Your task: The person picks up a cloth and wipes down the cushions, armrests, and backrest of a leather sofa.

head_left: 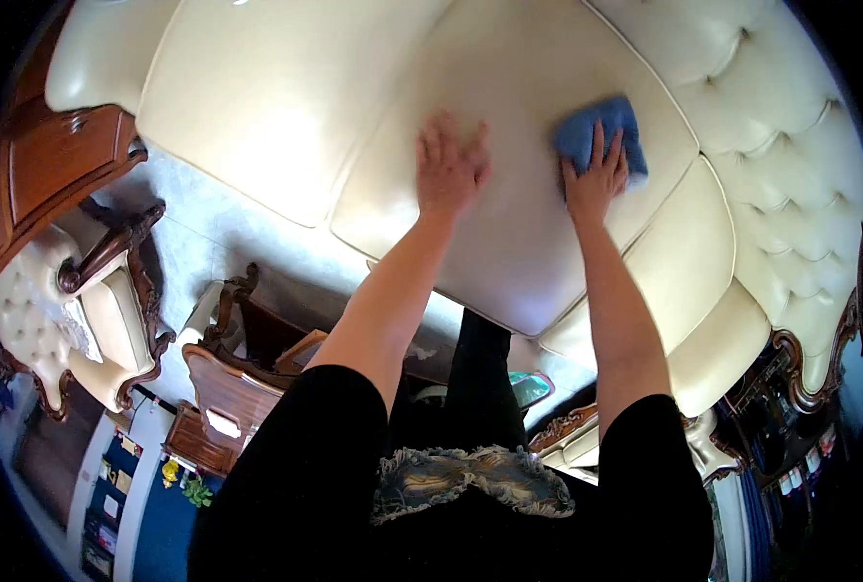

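Beneath both hands spreads a cream leather sofa seat cushion (509,242). My right hand (598,179) presses a folded blue cloth (577,136) against the cushion, close to where the seat meets the tufted backrest (781,155). The fingers lie over the cloth, which is bunched under the palm. My left hand (448,170) is over the same cushion, nearer its front edge, with fingers spread and somewhat blurred. Nothing shows in it; whether it rests on the leather or hovers cannot be made out.
A carved tufted armchair (97,325) stands at the left, below a wooden cabinet (53,184). Close to the sofa front is a brown wooden table (227,388). Grey floor (198,213) runs between them. More sofa seat (266,107) extends beyond the cushion.
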`<state>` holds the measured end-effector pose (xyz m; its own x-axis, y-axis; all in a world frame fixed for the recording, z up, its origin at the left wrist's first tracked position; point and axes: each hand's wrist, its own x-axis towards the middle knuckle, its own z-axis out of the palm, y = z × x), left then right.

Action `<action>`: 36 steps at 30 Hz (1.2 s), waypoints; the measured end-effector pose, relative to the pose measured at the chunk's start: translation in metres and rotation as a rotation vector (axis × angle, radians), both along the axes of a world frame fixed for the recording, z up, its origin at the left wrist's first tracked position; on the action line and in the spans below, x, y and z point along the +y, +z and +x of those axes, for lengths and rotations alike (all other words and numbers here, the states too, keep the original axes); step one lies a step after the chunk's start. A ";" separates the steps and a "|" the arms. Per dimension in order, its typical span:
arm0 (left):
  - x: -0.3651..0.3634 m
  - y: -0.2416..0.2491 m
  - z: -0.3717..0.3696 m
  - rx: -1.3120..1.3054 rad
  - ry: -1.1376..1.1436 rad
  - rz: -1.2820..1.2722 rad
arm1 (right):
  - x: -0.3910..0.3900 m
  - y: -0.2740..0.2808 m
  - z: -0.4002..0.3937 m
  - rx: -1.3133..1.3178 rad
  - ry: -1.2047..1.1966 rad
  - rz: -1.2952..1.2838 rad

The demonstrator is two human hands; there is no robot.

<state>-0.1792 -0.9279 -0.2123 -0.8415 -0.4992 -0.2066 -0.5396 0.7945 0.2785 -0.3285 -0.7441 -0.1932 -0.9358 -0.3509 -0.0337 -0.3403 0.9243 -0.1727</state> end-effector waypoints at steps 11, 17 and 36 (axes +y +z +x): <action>-0.067 0.049 0.344 -0.399 0.144 0.624 | -0.157 -0.032 0.140 -0.021 -0.546 -0.276; -0.085 0.113 0.476 -0.203 0.435 0.603 | -0.297 -0.006 0.134 -0.593 -0.137 -0.455; -0.173 0.160 0.548 -0.173 0.730 0.837 | -0.323 -0.006 0.177 -0.587 0.490 0.702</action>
